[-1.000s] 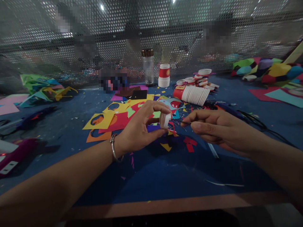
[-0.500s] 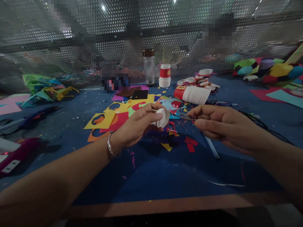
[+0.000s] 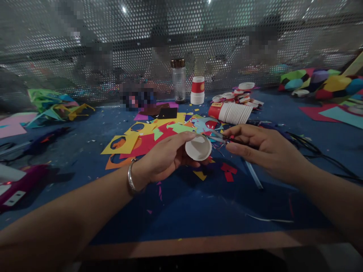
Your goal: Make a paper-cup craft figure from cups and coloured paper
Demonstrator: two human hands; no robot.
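Note:
My left hand (image 3: pixel 164 158), with a metal bangle at the wrist, pinches a small white paper cup bottom (image 3: pixel 198 148) above the blue table, its hollow side turned toward me. My right hand (image 3: pixel 263 149) is closed on small scissors (image 3: pixel 219 138), whose blades point left and touch the cup's upper right rim. Beneath both hands lie coloured paper scraps (image 3: pixel 227 172) in red, yellow and purple.
Cut coloured paper sheets (image 3: pixel 133 141) lie behind my hands. A lying stack of paper cups (image 3: pixel 231 112), an upright red and white cup stack (image 3: pixel 197 90) and a clear jar (image 3: pixel 178 80) stand further back. Glue guns (image 3: pixel 19 185) rest at left, black cables (image 3: pixel 314 149) at right. A perforated metal screen (image 3: pixel 181 41) closes the back.
My left hand has turned the white cup piece from edge-on to its open side facing me. The right hand has brought the scissors left, up to its rim.

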